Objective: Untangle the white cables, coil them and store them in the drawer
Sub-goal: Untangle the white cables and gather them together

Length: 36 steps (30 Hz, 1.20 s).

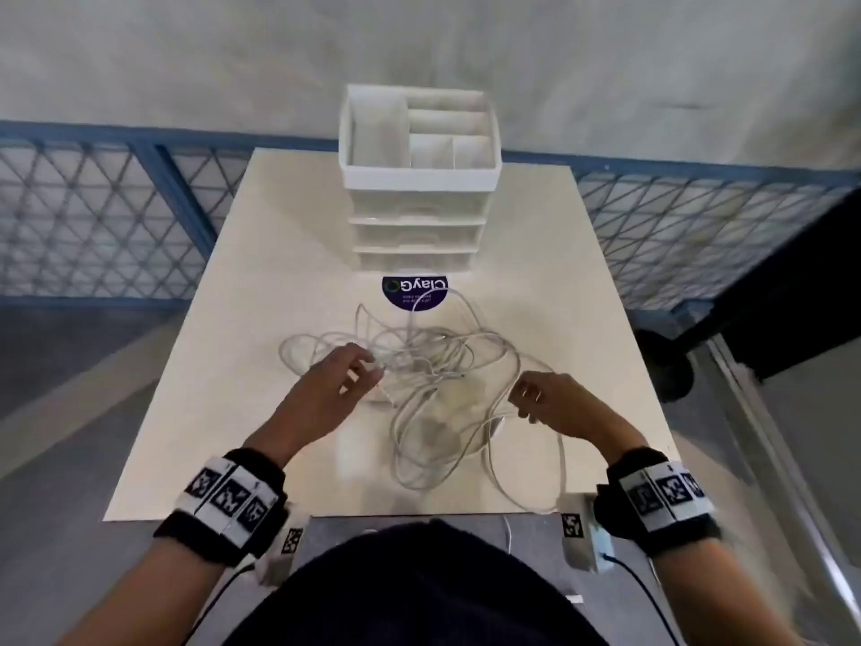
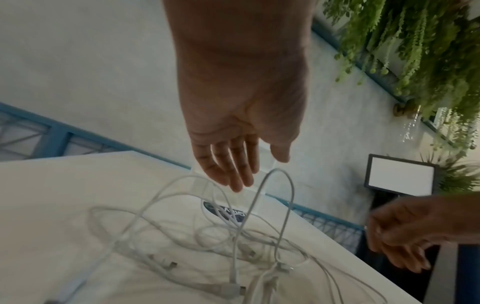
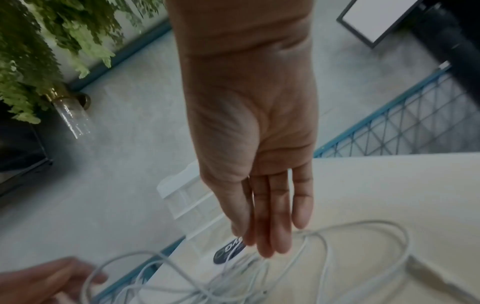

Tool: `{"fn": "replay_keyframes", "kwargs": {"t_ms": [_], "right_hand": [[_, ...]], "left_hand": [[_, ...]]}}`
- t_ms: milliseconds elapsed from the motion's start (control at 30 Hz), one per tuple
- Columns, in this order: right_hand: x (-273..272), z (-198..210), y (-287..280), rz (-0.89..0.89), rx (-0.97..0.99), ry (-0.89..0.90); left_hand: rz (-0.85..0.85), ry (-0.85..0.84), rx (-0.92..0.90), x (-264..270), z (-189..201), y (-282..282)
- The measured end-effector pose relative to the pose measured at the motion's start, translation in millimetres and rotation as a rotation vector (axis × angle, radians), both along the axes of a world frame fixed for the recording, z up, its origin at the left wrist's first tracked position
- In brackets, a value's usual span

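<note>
Blur hides whether either hand (image 1: pixel 326 389) grips the cables (image 1: pixel 433 366).

The tangle of cables (image 1: pixel 428 389) lies mid-table (image 1: pixel 186 412), before the drawer unit (image 1: pixel 417 216) standing at the far edge. A round sticker (image 1: pixel 414 296) sits between them (one loop crosses it). Left hand (image 1: pixel 326 389) hovers left of the tangle, right hand (image 1: pixel 554 403) right.

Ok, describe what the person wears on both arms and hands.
Both hands, the left hand and the right hand, are bare, without gloves or sleeves. Each wrist carries a black band set with white blocks printed with black square markers. A small white box with a dark cable hangs beneath each band.
</note>
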State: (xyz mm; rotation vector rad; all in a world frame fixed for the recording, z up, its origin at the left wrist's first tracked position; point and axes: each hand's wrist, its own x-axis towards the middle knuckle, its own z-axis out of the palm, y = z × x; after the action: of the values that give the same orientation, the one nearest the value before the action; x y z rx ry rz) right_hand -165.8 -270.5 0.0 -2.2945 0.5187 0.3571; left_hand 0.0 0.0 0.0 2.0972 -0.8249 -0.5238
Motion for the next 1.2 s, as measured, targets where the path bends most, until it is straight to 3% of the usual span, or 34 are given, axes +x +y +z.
{"fn": "replay_keyframes", "kwargs": {"t_ms": [67,167,333,433,567,667,800,900,1000,1067,1200], "right_hand": [[16.5,-5.2,9.6,-0.012,-0.040,-0.085],[42.4,-10.7,36.7,0.046,0.011,-0.244],[78.5,-1.9,58.1,0.206,0.077,-0.411],[89.7,25.1,46.5,0.127,0.183,-0.438],[97.3,63.3,15.5,-0.056,0.301,-0.610],[95.7,69.8,5.0,-0.009,0.289,-0.533],[93.5,43.7,12.6,0.193,0.311,-0.312],[93.2,24.3,31.3,0.252,0.365,-0.272],[95.3,10.6,45.0,0.234,0.433,-0.294],[94.8,2.4,45.2,0.261,0.430,-0.255],[79.2,-20.1,7.4,0.228,0.210,-0.101]], "left_hand": [[-0.006,-0.064,0.016,0.8,-3.3,-11.6],[-0.148,-0.051,0.044,-0.3,-2.7,-26.0],[-0.167,0.023,-0.054,3.4,29.5,-37.8],[-0.139,0.094,-0.086,16.4,36.0,-31.6],[-0.067,0.179,-0.168,32.9,39.2,-15.8],[0.069,0.210,-0.357,39.5,54.1,-12.2],[0.349,0.330,-0.722,50.4,79.7,-19.1],[0.302,0.575,-0.899,53.7,87.8,-27.7],[0.214,0.751,-0.938,48.7,89.8,-38.2],[0.218,0.722,-0.881,46.9,91.2,-41.9],[0.328,0.349,-0.744,65.5,93.0,-25.7]]}}
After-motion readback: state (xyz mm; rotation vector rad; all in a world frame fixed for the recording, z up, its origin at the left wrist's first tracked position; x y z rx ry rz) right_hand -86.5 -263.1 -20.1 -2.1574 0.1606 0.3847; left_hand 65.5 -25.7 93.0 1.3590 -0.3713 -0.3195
